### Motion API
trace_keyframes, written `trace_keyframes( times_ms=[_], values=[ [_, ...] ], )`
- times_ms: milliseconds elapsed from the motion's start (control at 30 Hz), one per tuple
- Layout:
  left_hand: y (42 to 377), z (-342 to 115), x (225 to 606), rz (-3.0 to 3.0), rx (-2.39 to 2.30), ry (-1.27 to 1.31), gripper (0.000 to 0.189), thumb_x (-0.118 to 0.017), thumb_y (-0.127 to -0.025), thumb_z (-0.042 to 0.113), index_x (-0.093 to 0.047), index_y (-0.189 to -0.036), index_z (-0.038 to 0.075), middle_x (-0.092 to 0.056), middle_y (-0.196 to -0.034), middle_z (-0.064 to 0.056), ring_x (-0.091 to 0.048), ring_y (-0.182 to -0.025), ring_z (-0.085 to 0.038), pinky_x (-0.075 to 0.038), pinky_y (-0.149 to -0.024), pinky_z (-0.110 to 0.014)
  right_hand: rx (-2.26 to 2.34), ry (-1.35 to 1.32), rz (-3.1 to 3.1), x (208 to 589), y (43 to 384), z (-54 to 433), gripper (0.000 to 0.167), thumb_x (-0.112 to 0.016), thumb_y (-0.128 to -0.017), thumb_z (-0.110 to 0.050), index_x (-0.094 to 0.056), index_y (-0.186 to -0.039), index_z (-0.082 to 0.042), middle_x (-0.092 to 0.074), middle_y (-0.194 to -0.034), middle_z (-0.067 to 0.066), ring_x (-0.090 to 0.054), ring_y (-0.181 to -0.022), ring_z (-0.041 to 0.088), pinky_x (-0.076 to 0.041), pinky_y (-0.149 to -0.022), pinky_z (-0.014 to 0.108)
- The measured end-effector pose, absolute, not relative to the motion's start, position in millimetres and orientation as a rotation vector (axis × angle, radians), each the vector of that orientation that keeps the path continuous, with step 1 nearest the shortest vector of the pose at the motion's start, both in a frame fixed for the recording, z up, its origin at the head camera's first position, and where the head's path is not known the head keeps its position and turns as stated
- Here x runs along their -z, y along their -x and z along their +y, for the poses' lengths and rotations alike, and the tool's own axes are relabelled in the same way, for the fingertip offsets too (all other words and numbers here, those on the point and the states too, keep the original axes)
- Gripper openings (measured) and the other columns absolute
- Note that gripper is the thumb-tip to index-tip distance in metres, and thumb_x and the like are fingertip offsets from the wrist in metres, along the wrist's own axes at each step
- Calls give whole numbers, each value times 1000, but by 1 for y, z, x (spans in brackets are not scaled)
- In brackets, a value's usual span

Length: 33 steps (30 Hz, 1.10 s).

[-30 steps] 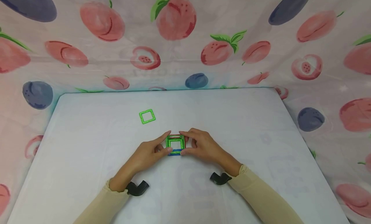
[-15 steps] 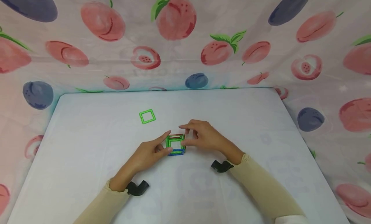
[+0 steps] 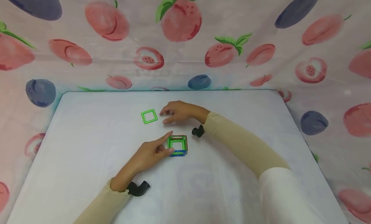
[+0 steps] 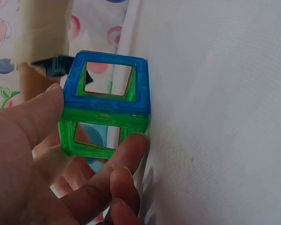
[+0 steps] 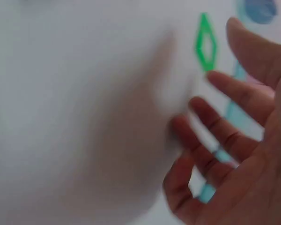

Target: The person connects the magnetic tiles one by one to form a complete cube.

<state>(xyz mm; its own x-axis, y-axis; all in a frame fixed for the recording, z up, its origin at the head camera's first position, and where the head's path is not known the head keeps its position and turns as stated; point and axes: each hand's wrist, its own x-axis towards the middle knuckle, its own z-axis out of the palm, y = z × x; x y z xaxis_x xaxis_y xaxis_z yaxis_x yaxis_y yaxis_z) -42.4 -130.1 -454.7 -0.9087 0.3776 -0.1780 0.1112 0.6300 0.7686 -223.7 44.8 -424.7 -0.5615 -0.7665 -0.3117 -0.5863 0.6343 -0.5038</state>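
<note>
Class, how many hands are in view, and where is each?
2: the left hand holds the frame cube; the right hand is near the loose green square, not touching it.

A person's left hand (image 4: 23, 173) grips a hollow cube of translucent plastic square frames (image 4: 103, 104), the thumb against its left edge and a fingertip at its lower right corner. One blue face lies above one green face. Behind: a beige sleeve (image 4: 44, 30) with a black fitting (image 4: 58, 65) and fruit-printed cloth (image 4: 91, 14). Right: a white, finely textured surface (image 4: 215, 117).
</note>
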Motion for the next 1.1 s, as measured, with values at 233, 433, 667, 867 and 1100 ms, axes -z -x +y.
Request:
trace_keyframes(
  times_ms=[233, 433, 667, 867, 1100],
  values=[
    [42, -128, 455, 2531, -1182, -405, 67, -67, -98, 45, -41, -157, 29, -62, -84, 4, -53, -75, -11, -44, -67, -27, 523, 1033, 2407, 440, 240, 15, 47, -72, -96, -40, -61, -138, -25, -61, -118, 3, -54, -104, 17, -45, -95, 32],
    [42, -127, 455, 2539, -1178, -421, 66, -67, -98, 44, -42, -157, 27, -60, -82, 5, -52, -73, -10, -43, -67, -26, 515, 1026, 2418, 440, 244, 1, 42, -79, -91, -37, -67, -128, -21, -62, -118, 2, -55, -108, 15, -45, -96, 31],
    [43, -130, 455, 2538, -1181, -427, 67, -68, -98, 44, -43, -157, 26, -59, -82, 5, -52, -72, -10, -43, -66, -25, 470, 1012, 2445, 440, 247, -8, 43, -86, -84, -34, -65, -115, -13, -61, -108, 3, -55, -101, 17, -45, -93, 29],
    [44, -132, 454, 2537, -1183, -415, 67, -66, -98, 45, -41, -158, 28, -62, -82, 6, -53, -72, -9, -44, -67, -26, 586, 989, 2424, 441, 245, -5, 23, -77, -93, -33, -70, -105, -15, -67, -98, -1, -54, -89, 13, -43, -82, 26],
    [44, -132, 455, 2539, -1176, -420, 67, -66, -98, 46, -41, -158, 28, -62, -83, 6, -53, -72, -9, -44, -68, -26, 827, 918, 2405, 437, 238, 17, 23, -64, -102, -35, -78, -97, -17, -61, -75, 2, -45, -68, 13, -37, -66, 25]
  ],
)
